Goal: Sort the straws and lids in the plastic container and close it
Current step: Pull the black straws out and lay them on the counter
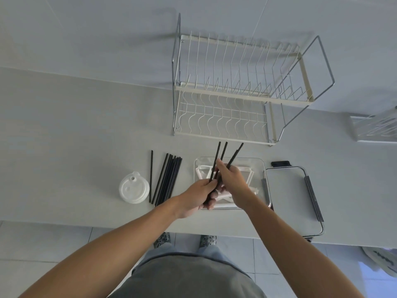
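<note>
While both hands meet over the clear plastic container, they share three black straws whose upper ends fan out past the fingertips toward the dish rack. The left hand has its fingers curled around the lower ends of these straws, with the thumb laid along them. The right hand comes in from the other side, its fingers bent and pinching the straws partway up, just above the left thumb; exactly which of the three it has hold of I cannot tell. Beneath the fingers of both hands, inside the container, lie white divider pieces, partly hidden by the hands. Left of the left hand's knuckles, more black straws lie on the countertop in a loose bundle, with one single straw just apart on its far side. Further left again sits a stack of white cup lids, close beside that single straw. Right of the right hand, touching or just beside the container's edge, rests the container lid with a dark clasp along its outer edge. A second wire rack shows at the frame's right edge.
</note>
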